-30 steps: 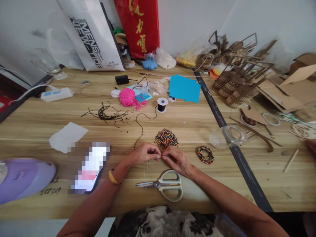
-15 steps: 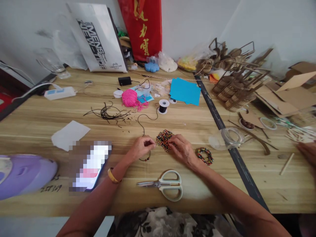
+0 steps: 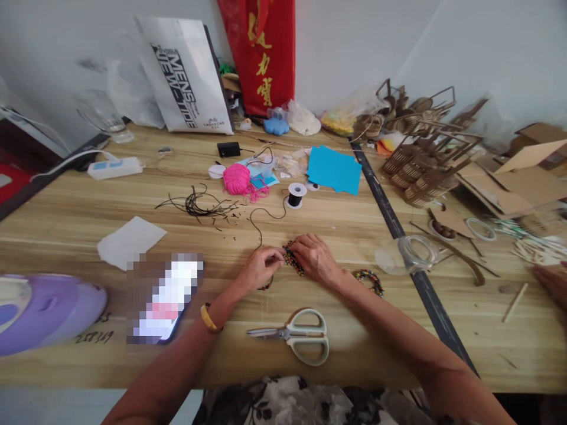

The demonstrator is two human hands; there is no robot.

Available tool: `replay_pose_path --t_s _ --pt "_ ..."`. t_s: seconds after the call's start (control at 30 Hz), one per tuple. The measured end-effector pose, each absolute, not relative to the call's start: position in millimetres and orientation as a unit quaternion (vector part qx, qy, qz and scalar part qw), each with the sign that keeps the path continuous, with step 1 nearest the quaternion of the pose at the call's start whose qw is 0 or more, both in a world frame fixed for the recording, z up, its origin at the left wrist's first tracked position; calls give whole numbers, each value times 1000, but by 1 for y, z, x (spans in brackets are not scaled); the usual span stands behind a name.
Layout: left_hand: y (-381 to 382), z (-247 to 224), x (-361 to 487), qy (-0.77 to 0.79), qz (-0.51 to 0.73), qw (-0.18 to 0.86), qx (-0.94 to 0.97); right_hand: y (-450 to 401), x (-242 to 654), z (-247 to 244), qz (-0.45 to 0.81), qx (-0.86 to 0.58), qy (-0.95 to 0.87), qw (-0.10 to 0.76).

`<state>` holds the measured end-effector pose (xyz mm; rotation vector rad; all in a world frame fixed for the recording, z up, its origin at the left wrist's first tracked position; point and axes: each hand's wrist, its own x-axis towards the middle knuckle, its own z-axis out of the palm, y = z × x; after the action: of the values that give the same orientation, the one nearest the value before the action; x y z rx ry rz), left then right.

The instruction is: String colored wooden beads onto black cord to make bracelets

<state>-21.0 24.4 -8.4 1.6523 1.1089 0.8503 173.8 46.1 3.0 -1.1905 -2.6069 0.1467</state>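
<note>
A small heap of multicoloured beads lies on the table between my hands, partly covered by my right hand. My left hand is closed in a pinch on a black cord, which runs up to a white spool. Below the left fingers hangs a short beaded stretch of it. My right hand is over the heap with its fingers bent together at the beads; what its fingertips hold is hidden. Right of that wrist rests a coiled bead strand, partly behind the forearm.
Scissors lie in front of me, with a phone to the left. Cut black cords, pink yarn and blue sheets are farther back. A clear tape roll sits right; another person's hand shows at the right edge.
My right hand has shifted left and up, covering more of the bead heap. My left hand keeps its pinch near the heap. The whole view has shifted slightly.
</note>
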Motion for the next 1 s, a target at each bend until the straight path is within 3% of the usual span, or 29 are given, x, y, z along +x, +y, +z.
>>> replay_pose_path --t_s 0.63,1.0 --pt "25 -14 -18 434 360 485 668 44 169 9 12 -432 -899 77" --pt "26 -1 -19 497 379 331 707 23 191 -3 90 -401 -885 220"
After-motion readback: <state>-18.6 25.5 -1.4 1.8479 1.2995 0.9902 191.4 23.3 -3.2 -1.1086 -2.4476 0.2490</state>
